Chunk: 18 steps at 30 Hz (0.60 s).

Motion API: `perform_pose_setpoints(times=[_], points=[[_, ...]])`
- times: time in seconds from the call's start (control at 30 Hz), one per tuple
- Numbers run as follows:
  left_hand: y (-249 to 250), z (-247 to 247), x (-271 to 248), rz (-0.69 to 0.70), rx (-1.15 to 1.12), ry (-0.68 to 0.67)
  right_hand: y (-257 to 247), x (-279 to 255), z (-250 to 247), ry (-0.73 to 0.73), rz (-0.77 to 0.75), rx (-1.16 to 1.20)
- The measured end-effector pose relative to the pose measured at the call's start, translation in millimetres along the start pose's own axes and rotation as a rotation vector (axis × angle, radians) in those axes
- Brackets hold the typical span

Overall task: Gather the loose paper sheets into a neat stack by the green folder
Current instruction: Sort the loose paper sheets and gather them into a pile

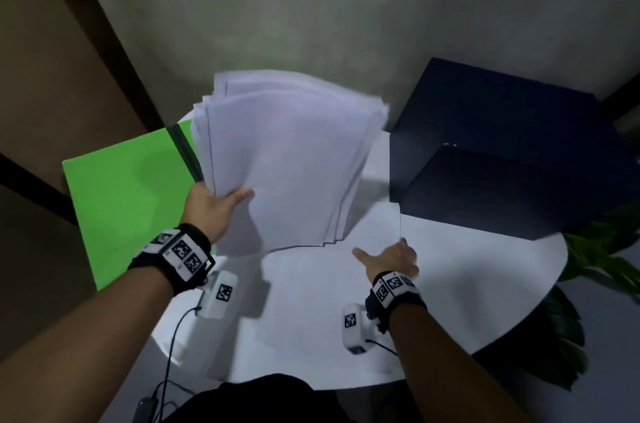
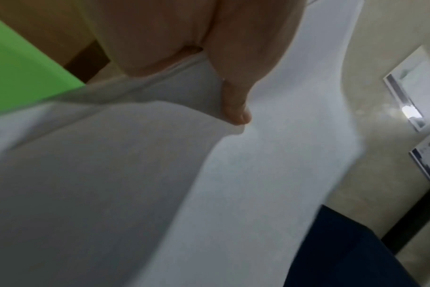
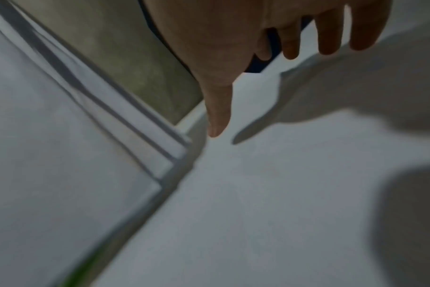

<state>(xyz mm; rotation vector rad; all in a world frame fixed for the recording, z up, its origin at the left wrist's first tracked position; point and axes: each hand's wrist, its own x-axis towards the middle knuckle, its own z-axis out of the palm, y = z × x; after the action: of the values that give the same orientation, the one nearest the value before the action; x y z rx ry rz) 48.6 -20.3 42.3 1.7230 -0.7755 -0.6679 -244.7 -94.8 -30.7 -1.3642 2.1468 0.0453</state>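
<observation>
White round table [image 1: 485, 284]: green folder [image 1: 128, 200], dark box [image 1: 502, 152], plant [image 1: 595, 256].

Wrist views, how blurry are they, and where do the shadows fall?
Left wrist view: motion-smeared, the left hand and its paper sheets soft, glare at the right edge. Right wrist view: also soft, the open right hand casting dark finger shadows on the white table. Head view: the sheets' top edges are blurred.

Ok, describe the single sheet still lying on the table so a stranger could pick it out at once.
Start at the round white table. Near its middle, just left of the dark blue box, one loose sheet lies flat, the open right hand by its corner. Unlike the fanned sheaf of paper gripped by the left hand, it is single and unheld.
</observation>
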Motion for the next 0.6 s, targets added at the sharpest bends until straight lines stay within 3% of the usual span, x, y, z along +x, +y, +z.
perform_pose_setpoints(times=[0.1,0.2,0.3,0.6], points=[[1.9,-20.3,11.9,-0.037,0.038,-0.059,27.2,0.6,21.1,0.034,0.033,-0.032],[-5.2,-42.0,13.5,-0.079,-0.001,-0.053,27.8,-7.8,31.4,0.076,-0.080,0.027],[-8.6,-49.9,5.2,-0.142,-0.028,-0.050,18.8,-15.7,37.1,0.088,-0.159,-0.096],[9.1,-38.3,-20.7,-0.335,-0.102,-0.122,-9.5,-11.6,38.5,-0.001,0.021,-0.108]])
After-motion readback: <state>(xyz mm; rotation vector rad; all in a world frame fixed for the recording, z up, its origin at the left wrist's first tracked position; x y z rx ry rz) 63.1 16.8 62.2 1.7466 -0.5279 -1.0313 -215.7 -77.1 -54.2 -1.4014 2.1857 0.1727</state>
